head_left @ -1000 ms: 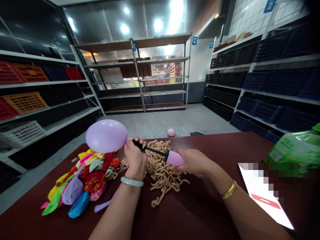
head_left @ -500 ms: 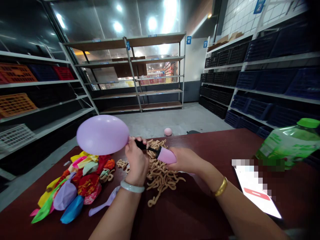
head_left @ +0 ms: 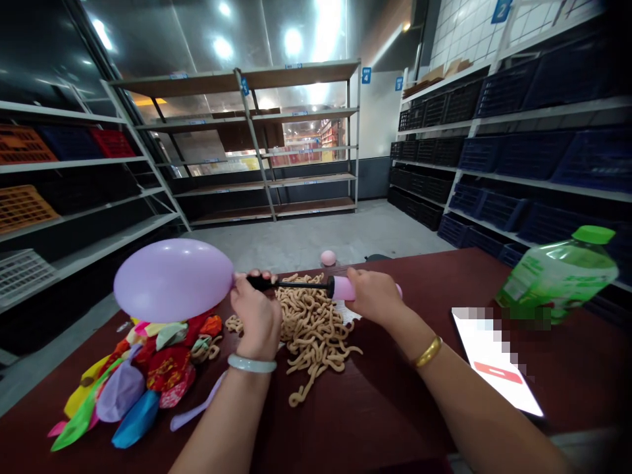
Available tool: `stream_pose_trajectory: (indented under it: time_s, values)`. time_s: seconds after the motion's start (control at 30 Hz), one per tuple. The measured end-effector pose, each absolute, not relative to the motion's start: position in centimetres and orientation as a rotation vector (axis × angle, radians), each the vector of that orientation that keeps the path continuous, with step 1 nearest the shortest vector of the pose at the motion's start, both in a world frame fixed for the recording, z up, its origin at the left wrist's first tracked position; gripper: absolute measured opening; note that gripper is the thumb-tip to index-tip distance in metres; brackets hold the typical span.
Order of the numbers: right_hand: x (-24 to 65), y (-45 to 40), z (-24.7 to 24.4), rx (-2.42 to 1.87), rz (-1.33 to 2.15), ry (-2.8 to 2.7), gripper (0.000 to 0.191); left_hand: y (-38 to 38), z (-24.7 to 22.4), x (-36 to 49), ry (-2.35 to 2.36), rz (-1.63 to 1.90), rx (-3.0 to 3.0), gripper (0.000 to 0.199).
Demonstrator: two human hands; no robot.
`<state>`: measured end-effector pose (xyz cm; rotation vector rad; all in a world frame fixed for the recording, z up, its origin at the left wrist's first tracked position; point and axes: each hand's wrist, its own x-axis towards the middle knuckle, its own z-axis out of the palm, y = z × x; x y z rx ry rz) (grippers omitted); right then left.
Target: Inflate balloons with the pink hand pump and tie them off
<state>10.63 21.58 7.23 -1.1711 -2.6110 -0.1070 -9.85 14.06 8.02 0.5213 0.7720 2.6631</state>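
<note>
Grn btl (head_left: 557,280) nr lit screen (head_left: 486,352) (pt. pixelated) | navy crates (head_left: 533,155), R | rack (head_left: 306,74), bg

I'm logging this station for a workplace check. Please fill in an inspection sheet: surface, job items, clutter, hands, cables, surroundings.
Surface: dark red-brown tabletop.
Job items: inflated lilac balloon at the black end of a pink-barrelled balloon pump; deflated balloons heaped at left.
Clutter: curly tan pieces piled mid-table; green-capped bottle and lit-screen device at right.
Hands: left hand grips the pump's black end; right hand grips the pink barrel.
Cables: nothing seen.
Surroundings: metal shelving ahead; plastic crates on racks both sides.
</note>
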Motion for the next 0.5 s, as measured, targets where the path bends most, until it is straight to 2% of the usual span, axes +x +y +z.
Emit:
stream_pose_trajectory:
  time_s: [0.27, 0.5]
  values:
    - [9.2, 18.7, 7.9, -1.197, -0.068, -2.641, 0.03, 15.1, 6.1, -3.5, 0.784, 2.467, 0.532, 0.018]
    - [8.2, 18.2, 7.3, -1.131, 0.106, -2.637, 0.035, 14.2, 8.0, -6.4, 0.766, 2.484, 0.683, 0.019]
